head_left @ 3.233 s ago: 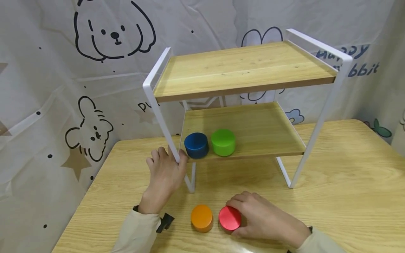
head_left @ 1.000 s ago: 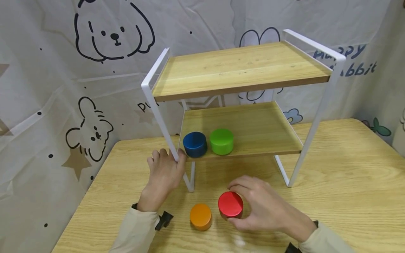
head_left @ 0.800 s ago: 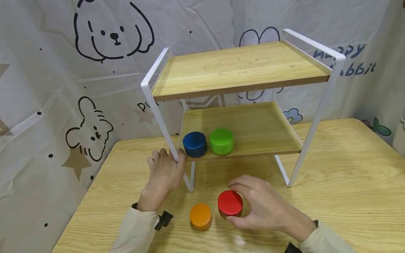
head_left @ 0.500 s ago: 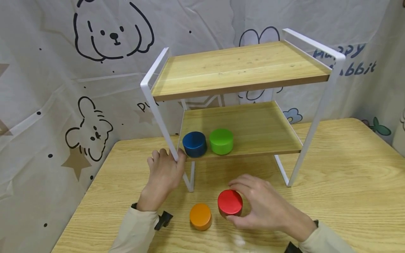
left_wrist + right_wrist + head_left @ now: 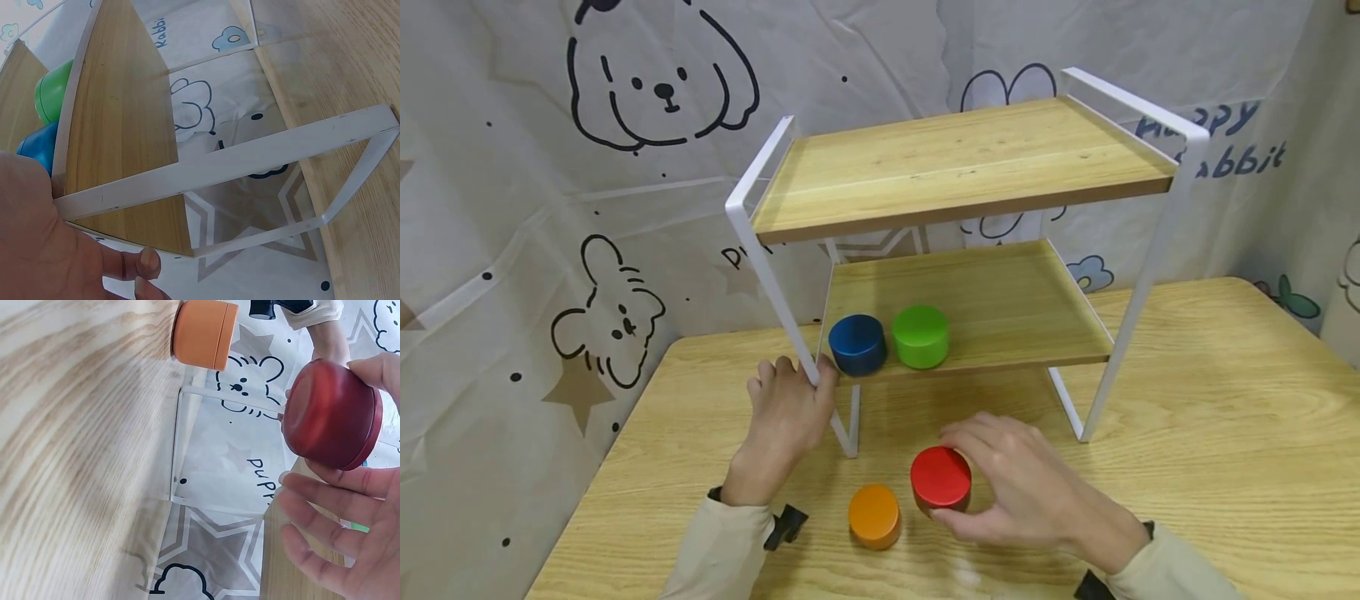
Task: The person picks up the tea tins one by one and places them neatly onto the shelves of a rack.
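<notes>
My right hand (image 5: pixel 1022 483) holds a small round red lidded tin (image 5: pixel 941 477) between thumb and fingers. In the right wrist view, the red tin (image 5: pixel 331 415) is tilted and raised off the tabletop, the other fingers extended below it. An orange tin (image 5: pixel 875 516) stands on the table just left of it. My left hand (image 5: pixel 792 408) grips the front left leg of a white-framed two-tier shelf (image 5: pixel 970 167), at the lower board's corner. On that lower board, a blue tin (image 5: pixel 857 345) and a green tin (image 5: pixel 921 337) stand side by side near the front left.
The upper board (image 5: pixel 962 162) spans over the lower board (image 5: pixel 1000 292). The shelf's white right front leg (image 5: pixel 1131 325) stands on the wooden table (image 5: pixel 1240 433). Behind hangs a pale curtain (image 5: pixel 865 75) with cartoon drawings.
My right hand has lifted the red tin from the table beside the orange one and moved it slightly forward. The left hand keeps its hold on the shelf leg. The head view has shifted slightly.
</notes>
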Motion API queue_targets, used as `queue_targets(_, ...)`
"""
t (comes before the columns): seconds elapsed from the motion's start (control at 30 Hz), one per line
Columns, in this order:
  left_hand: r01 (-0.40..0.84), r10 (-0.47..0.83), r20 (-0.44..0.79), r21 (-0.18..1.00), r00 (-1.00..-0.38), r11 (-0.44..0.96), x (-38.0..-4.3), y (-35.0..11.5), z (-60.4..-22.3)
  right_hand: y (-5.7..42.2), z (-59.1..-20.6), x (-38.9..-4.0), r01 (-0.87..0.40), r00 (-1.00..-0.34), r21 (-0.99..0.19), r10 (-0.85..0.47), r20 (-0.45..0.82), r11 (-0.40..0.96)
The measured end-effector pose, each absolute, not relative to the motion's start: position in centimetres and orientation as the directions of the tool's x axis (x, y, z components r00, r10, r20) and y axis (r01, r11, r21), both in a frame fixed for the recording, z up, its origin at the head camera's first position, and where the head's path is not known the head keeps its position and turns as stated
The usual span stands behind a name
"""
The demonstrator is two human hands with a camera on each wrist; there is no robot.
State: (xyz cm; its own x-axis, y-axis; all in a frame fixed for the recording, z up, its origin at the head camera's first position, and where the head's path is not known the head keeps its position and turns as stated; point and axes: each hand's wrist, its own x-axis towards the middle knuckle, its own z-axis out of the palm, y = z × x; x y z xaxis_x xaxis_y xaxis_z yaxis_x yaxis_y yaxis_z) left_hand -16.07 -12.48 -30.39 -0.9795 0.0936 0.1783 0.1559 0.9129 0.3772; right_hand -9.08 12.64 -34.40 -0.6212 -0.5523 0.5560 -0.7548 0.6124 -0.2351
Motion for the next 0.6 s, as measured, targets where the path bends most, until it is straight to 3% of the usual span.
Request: queue_targets(0.6, 0.155, 0.094, 0.176, 0.378, -0.980, 0.913, -16.05, -12.55, -30.50, 12.75, -34.35, -9.04, -0.743, -0.645, -0.265, -0.551, 0.529, 0.615)
